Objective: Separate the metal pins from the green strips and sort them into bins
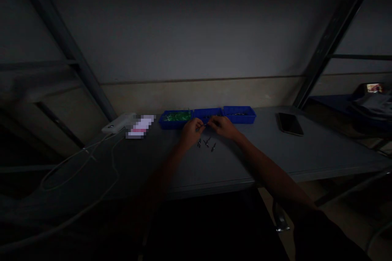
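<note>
Both of my hands meet over the grey table (232,163) just in front of a row of three blue trays. My left hand (191,131) is closed in a pinch on a small dark part I cannot make out. My right hand (223,126) is also closed, its fingertips touching the same small part between the hands. Several small metal pieces (206,143) lie on the table just below my hands. The left blue tray (175,119) holds green parts, the middle tray (208,113) sits behind my fingers, and the right tray (239,114) holds thin dark parts.
A black phone (289,124) lies on the table to the right. At the left stand a white power bank (119,123) with a white cable (79,171) trailing off the table and a blurred packet (141,126). Metal frame posts rise at both sides. The scene is dim.
</note>
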A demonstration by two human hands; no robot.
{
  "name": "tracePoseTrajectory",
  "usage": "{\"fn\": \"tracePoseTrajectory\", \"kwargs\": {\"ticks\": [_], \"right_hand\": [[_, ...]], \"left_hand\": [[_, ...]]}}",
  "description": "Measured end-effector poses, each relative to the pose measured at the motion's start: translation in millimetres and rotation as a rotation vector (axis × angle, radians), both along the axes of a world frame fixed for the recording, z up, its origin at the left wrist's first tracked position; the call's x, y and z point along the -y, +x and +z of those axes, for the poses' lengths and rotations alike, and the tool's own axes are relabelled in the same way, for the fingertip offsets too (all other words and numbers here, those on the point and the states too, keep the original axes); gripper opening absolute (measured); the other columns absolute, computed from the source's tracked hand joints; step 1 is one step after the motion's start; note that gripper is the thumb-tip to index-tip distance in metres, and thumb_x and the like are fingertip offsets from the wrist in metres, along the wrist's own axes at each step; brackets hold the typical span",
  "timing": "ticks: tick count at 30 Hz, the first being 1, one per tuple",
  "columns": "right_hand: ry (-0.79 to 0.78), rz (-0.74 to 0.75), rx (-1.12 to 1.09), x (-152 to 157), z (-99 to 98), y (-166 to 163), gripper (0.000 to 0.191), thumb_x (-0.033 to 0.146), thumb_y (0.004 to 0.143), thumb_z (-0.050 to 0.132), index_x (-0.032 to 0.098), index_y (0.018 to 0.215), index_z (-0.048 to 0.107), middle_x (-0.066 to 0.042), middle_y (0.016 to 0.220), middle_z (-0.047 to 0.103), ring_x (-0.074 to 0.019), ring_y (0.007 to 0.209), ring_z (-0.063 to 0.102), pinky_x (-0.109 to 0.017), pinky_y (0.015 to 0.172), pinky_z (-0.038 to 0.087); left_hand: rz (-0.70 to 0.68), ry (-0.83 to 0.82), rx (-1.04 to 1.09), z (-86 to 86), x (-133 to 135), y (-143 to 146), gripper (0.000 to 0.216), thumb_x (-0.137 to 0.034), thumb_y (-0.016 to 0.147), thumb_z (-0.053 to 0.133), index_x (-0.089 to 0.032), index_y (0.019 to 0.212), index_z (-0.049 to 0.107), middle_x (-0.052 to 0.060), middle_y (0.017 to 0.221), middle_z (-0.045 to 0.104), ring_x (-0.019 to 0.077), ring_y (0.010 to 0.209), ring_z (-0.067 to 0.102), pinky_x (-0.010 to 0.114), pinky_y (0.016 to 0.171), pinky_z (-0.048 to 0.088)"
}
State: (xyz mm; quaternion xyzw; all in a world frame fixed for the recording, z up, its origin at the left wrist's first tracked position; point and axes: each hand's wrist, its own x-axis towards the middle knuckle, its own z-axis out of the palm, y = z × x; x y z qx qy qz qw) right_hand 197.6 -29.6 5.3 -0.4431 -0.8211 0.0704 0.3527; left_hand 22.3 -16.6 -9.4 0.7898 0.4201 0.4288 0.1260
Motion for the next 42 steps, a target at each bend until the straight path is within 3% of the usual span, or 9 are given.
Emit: {"fn": "tracePoseTrajectory", "kwargs": {"ticks": [14,18,23,33,42], "right_hand": [[-0.021,0.008,-0.051,1,2.2,0,0.012,0.022,0.08,0.051,0.015,0.08,0.06,0.0,0.064,0.056,-0.0091,0.057,0.047,-0.02,0.056,0.033],[-0.047,-0.004,-0.05,1,1.7,0,0.014,0.024,0.078,0.055,0.014,0.087,0.06,0.001,0.063,0.056,-0.0092,0.056,0.047,-0.02,0.055,0.032],[-0.064,0.009,-0.01,-3,-1.3,2,0.012,0.014,0.075,0.052,0.014,0.082,0.061,0.0,0.066,0.058,-0.0094,0.059,0.049,-0.019,0.056,0.033],[-0.047,0.011,0.077,-2,-7.5,-7,0.011,0.014,0.078,0.052,0.013,0.084,0.062,-0.001,0.068,0.06,-0.0089,0.059,0.048,-0.019,0.057,0.032],[-0.087,0.001,0.137,1,-9.0,-11,0.013,0.015,0.079,0.051,0.014,0.085,0.063,-0.003,0.075,0.064,-0.0115,0.065,0.053,-0.021,0.06,0.034]], "left_hand": [[0.013,0.03,-0.018,-3.7,-3,-1,0.01,-0.012,0.071,0.062,-0.017,0.074,0.053,0.001,0.07,0.059,0.0139,0.069,0.057,0.026,0.067,0.046],[0.02,0.02,-0.032,-0.8,-1,-1,0.009,-0.015,0.071,0.063,-0.017,0.073,0.055,0.001,0.069,0.061,0.0144,0.068,0.058,0.027,0.067,0.046],[0.052,-0.002,-0.074,6.3,5,0,0.008,-0.015,0.07,0.064,-0.018,0.071,0.056,0.001,0.071,0.063,0.0151,0.07,0.059,0.027,0.069,0.046],[0.242,-0.132,-0.29,4.7,11,-1,0.003,-0.02,0.07,0.061,-0.021,0.071,0.064,0.002,0.078,0.07,0.0169,0.076,0.062,0.025,0.067,0.045],[0.191,-0.166,-0.291,8.6,11,-4,0.009,-0.012,0.064,0.06,-0.02,0.064,0.064,0.001,0.071,0.069,0.0174,0.068,0.063,0.025,0.061,0.045]]}}
